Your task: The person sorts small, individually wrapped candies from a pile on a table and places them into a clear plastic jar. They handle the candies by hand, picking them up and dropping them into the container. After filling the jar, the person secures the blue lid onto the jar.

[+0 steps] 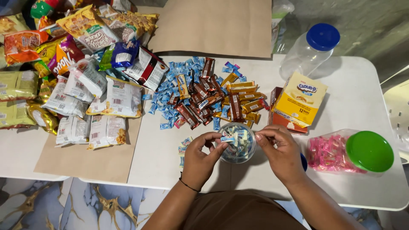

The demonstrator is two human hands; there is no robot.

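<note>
Near the front edge of the white plastic table (358, 106), at about 6 o'clock from the big heap of sweets, stands a small clear round plastic jar (239, 148) that is partly full of little blue and white wrapped candies. Both hands meet over its open top. The left hand (200, 159) pinches one small blue and white wrapped candy (227, 139) between thumb and fingertips, right above the jar's rim at 10 o'clock. The right hand (279, 151) has its fingers pressed together at the rim at 3 o'clock; it touches the jar or something tiny, and I cannot tell which. To do this bit well, I think the candy should be kept over the middle of the opening and the jar held steady, so nothing tips or spills. A few loose blue candies (184, 149) lie on the table at 9 o'clock from the jar. At 12 o'clock sits the heap of blue candies and brown and gold wrapped bars (204, 96). A yellow cardboard box (300, 99) is at 1 o'clock, and a clear tub of pink candies with a green lid (353, 152) is at 3 o'clock. Far off at 1 o'clock stands an empty clear jar with a blue lid (311, 49). Many snack bags (91, 89) pile up at 10 o'clock.
</note>
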